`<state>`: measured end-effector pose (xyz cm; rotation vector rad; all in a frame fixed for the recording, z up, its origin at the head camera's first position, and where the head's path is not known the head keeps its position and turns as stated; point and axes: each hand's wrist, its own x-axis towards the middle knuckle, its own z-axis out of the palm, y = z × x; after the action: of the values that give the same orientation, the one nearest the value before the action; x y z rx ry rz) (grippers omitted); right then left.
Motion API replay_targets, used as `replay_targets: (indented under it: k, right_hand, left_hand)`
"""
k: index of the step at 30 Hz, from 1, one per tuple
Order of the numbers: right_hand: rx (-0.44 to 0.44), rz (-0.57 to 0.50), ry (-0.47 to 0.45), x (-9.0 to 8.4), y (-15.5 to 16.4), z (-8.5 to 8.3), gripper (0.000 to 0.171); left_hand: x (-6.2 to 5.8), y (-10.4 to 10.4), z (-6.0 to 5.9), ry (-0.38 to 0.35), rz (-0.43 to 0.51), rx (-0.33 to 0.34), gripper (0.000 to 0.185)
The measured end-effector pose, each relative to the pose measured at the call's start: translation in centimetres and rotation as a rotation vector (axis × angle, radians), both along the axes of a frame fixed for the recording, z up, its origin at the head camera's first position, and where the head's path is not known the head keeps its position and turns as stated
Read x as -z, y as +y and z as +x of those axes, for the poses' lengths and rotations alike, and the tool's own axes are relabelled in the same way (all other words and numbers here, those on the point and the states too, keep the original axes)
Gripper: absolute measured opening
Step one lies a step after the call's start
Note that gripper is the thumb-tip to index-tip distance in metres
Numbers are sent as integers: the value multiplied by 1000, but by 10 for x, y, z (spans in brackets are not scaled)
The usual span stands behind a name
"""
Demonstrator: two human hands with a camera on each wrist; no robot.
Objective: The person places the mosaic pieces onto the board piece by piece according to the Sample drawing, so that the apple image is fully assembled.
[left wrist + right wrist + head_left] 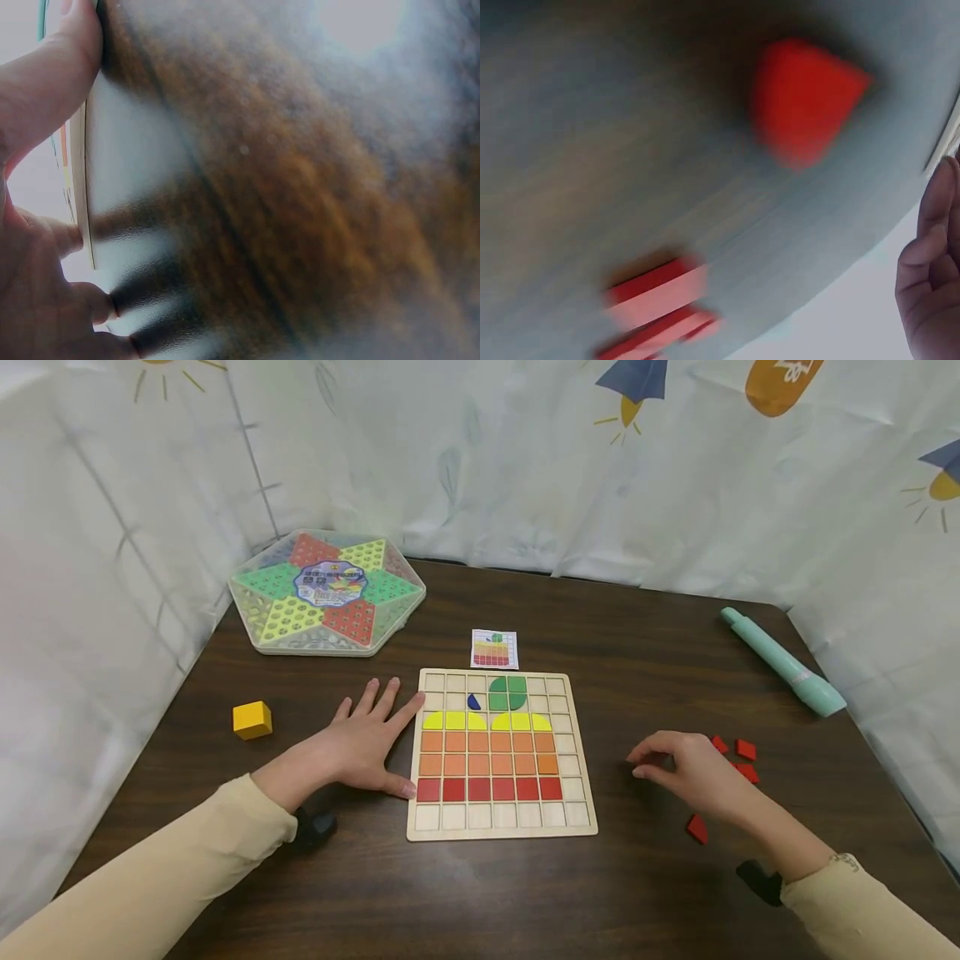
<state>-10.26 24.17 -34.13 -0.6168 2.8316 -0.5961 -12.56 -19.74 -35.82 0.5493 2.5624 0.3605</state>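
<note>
You're at a makeshift play corner – dark wooden table (645, 635), printed curtain (525, 460) all around, board game box (327, 593), puzzle board (501, 756).

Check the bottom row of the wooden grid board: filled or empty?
Empty: the bottom row of the wooden grid board shows bare wood cells below the red tiles.

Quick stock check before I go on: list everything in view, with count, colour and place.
Wooden grid puzzle board: one, pale wood, table centre, filled with green, yellow, orange and red tiles.
Small blue tile: one, on the board's upper rows.
Loose red tiles: at least four, right of the board.
Pattern card: one, white, behind the board.
Hexagonal game box: one, multicoloured, far left.
Yellow wooden cube: one, left.
Mint green tube: one, far right.
Left hand: flat against the board's left edge.
Right hand: curled, by the red tiles.
</note>
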Motion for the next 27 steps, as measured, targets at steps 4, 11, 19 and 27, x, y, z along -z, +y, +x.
replay_targets:
  k: [4,11,19,27]
  right_hand:
    - [54,6,1,2,31,5,15]
    - [159,32,-56,4,67,17,15]
    - [145,38,-70,10,78,37,12]
    - [171,106,-137,14,71,53,33]
  left_hand:
    - [-1,-1,-1,0,5,1,125]
    - [-1,-4,-1,6,6,9,126]
    - [0,-6,0,17,1,14,129]
    - [2,-2,-2,11,7,23,129]
